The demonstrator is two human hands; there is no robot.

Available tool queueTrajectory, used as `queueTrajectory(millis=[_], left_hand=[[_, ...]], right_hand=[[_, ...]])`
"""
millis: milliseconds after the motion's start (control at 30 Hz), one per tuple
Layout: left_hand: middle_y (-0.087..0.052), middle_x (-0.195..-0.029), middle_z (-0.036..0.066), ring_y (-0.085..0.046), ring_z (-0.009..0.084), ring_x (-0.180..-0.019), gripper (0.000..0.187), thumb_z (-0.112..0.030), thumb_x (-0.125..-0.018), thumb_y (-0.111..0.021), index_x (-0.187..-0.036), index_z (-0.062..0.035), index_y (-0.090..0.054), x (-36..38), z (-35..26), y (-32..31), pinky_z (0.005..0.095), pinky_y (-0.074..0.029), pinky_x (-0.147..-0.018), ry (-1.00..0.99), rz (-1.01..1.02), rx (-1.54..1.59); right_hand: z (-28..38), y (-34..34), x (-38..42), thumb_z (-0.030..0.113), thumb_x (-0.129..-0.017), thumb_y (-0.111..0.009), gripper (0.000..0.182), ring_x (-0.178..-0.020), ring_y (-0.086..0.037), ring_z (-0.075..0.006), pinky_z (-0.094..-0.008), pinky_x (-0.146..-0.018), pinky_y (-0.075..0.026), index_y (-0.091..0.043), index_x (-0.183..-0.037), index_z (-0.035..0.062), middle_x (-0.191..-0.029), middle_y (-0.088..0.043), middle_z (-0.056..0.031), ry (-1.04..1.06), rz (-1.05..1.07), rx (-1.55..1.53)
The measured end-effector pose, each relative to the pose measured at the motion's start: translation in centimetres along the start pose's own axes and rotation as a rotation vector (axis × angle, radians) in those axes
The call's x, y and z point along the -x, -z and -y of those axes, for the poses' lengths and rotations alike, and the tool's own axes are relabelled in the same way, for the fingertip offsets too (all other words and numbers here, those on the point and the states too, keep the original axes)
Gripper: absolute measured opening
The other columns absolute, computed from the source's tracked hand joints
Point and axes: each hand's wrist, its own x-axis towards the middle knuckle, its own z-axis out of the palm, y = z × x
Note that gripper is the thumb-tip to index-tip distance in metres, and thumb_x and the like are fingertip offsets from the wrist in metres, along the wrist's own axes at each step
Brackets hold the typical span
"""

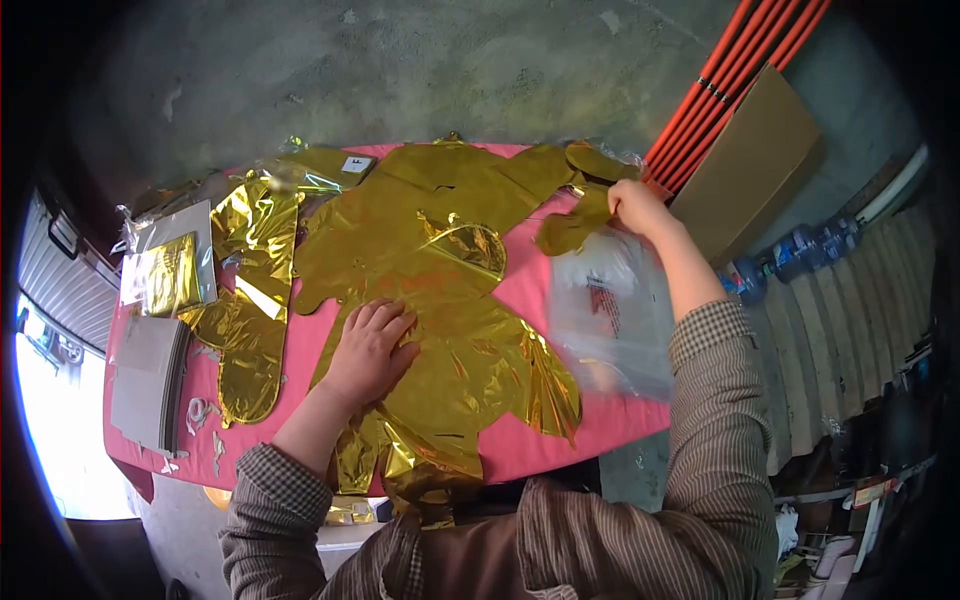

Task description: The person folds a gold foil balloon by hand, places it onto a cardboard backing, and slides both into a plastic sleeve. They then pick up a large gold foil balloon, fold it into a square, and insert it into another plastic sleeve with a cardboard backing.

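A large flat gold foil balloon [440,210] is spread over the pink-covered table. My left hand [375,350] rests palm down on its lower left part, fingers stretched out and holding nothing. At the far right, my right hand [637,207] is closed in a pinch on a narrow gold foil end [575,228]; whether that end joins the large balloon cannot be told. Just below the right hand lies a clear plastic bag [610,300] with red and dark print. A second shiny gold foil piece [255,300] lies left of the large balloon.
Grey cards [150,385] are stacked at the table's left, below a packaged gold foil item [172,272]. A white label [357,164] lies near the back edge. Orange poles [720,80], a cardboard box [750,160] and water bottles [795,252] stand beyond the right side.
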Motion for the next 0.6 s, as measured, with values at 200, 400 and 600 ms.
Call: queueTrajectory(millis=[200,400,600], left_hand=[[-0.051,-0.123,0.011,-0.043,0.0304,-0.119,0.041,-0.024,-0.08,-0.062,-0.117,-0.0066,-0.055,0.0,0.3,-0.2,0.043,-0.033,-0.1,-0.012,-0.024,-0.011],[-0.051,-0.122,0.01,-0.043,0.0303,-0.118,0.04,-0.025,-0.081,-0.062,-0.116,-0.0071,-0.055,0.0,0.3,-0.4,0.0426,-0.033,-0.099,-0.007,-0.034,-0.01],[-0.051,-0.121,0.009,-0.043,0.0292,-0.118,0.04,-0.025,-0.081,-0.061,-0.117,-0.0086,-0.055,0.1,0.3,-0.7,0.042,-0.033,-0.1,0.014,-0.022,0.013]], right_hand=[[0.6,8.9,0.1,-0.002,-0.081,-0.043,0.02,-0.072,-0.056,-0.0105,-0.0249,-0.066,-0.044,-0.057,-0.069,0.0059,-0.074,-0.058,-0.0021,0.165,-0.307,-0.619],[-1.9,14.4,0.2,0.021,-0.096,-0.045,0.036,-0.104,-0.057,-0.0189,-0.032,-0.091,-0.045,-0.05,-0.125,0.0005,-0.117,-0.057,-0.0076,0.294,0.093,-1.804],[0.5,12.5,0.3,0.019,-0.096,-0.046,0.031,-0.105,-0.055,-0.0151,-0.0284,-0.093,-0.043,-0.054,-0.12,0.0021,-0.115,-0.058,-0.0071,0.429,0.097,-1.487]])
